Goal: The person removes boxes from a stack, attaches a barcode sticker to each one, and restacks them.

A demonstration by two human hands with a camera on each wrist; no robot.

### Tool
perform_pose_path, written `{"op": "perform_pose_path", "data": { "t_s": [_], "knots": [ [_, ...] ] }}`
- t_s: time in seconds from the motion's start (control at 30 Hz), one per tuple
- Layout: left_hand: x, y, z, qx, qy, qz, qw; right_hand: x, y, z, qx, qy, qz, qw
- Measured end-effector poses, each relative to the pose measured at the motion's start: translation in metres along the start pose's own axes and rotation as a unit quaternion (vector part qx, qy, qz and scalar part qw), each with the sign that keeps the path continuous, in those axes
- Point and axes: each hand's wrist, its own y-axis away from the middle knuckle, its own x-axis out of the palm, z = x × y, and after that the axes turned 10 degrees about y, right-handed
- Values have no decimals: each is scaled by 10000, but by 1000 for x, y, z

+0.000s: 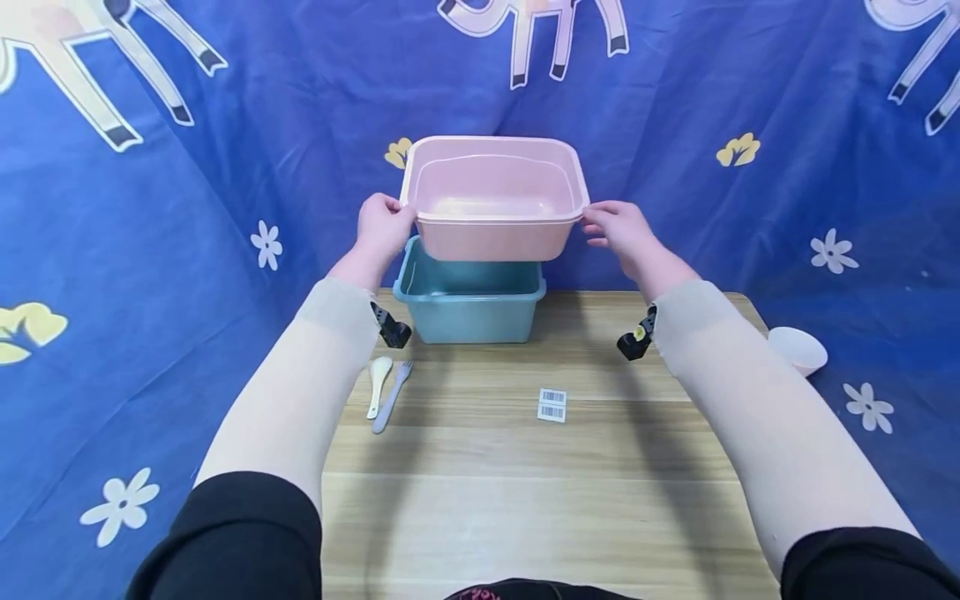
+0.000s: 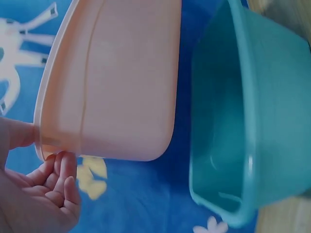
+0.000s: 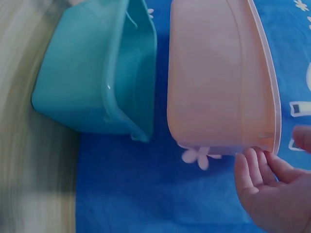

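Because my left hand (image 1: pixel 385 223) pinches one corner of the pink basin (image 1: pixel 495 240) above the teal basin (image 1: pixel 474 320) while my right hand (image 1: pixel 624 233) merely curls fingers beneath the other, thumb seemingly apart, that side could slip and drop.

Pink basin (image 1: pixel 491 242): moulded plastic, smooth, with a soft gloss and a bright sheen on the inner floor (the outer wall looks closer to satin in the wrist views). Teal basin (image 1: pixel 472 322): plastic, smooth, with glossy highlights along the rim. Table (image 1: pixel 480 500): wood-look top, pale grain, smooth, with a low sheen. Backdrop (image 1: pixel 315 125): printed cloth, mostly matt, softly creased. Spoon (image 1: pixel 378 385): smooth, pale and lightly shiny; plastic or ceramic, cannot tell. Fork (image 1: pixel 393 397): apparently plastic, smooth. Label (image 1: pixel 552 406): paper-like, flat, printed with barcodes. Bowl (image 1: pixel 797 350): smooth, white; material uncertain. Sleeve (image 1: pixel 240 521): black cloth, matt.
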Motion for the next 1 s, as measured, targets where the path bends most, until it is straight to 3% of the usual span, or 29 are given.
{"op": "perform_pose_path", "data": {
  "t_s": [0.13,0.27,0.47,0.73,1.0],
  "knots": [
    [18,2,-20,12,21,137,9999,-20,5,3,61,-113,-788,9968],
    [43,6,-37,253,183,277,9991,-42,12,3,129,-204,-1557,9875],
    [88,15,-50,288,290,538,9977,-80,24,-10,370,-89,-2106,9768],
    [146,38,-42,66,482,1038,9934,-116,41,-46,621,272,-2341,9698],
    [187,60,-19,218,54,1351,9906,-130,53,-101,868,230,-2303,9690]
  ]
}}
